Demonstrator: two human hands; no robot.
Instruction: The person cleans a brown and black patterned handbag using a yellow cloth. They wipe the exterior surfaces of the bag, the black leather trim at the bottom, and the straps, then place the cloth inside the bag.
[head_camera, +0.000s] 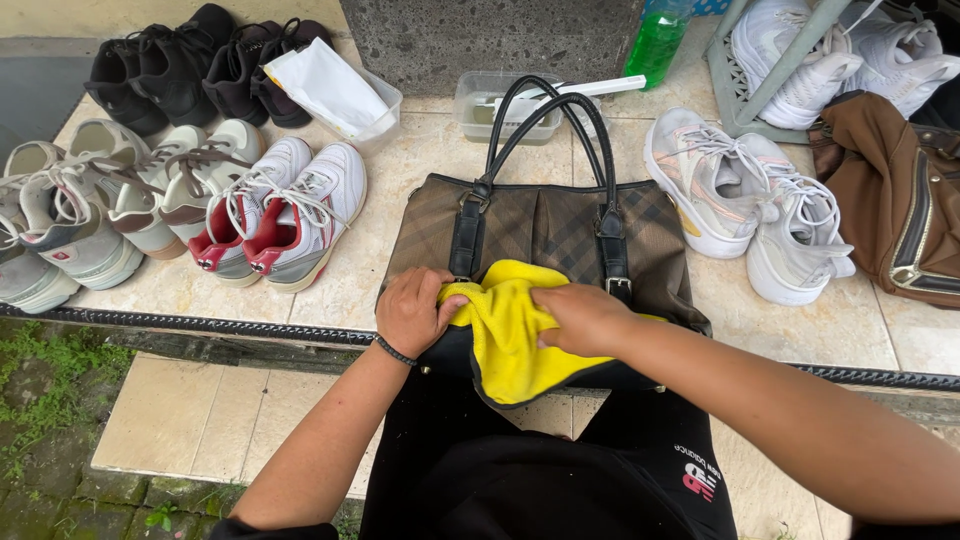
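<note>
- Your left hand (412, 312) is curled closed around one end of a yellow microfibre cloth (512, 335), the fingers bunching the fabric against the lower front of the handbag.
- Your right hand (580, 318) lies on the same cloth from the other side, fingers folded down and pressing it flat onto the bag; the two hands are close together with the yellow fabric between them.
- The cloth covers the bottom middle of the brown checked handbag (540, 235), and its lower corner hangs over the bag's dark base, toward your lap.
- The handbag lies on its side on the pale tiled step (380, 265), its base nearest you and its two black handles (545, 120) arching away toward the wall.
- A thin dark band sits around your left wrist.
- Left of the bag, just beside it, stands a pair of white sneakers with red lining (280, 215), and further left a row of beige and white sneakers (120, 200); black shoes (190, 65) sit behind them.
- Right of the bag are two white sneakers (745, 205), one leaning on the other, and beyond them a brown leather bag (895, 190) with a gold zip.
- Behind the handles is a clear plastic tub (490, 100), and near it a green bottle (655, 45).
</note>
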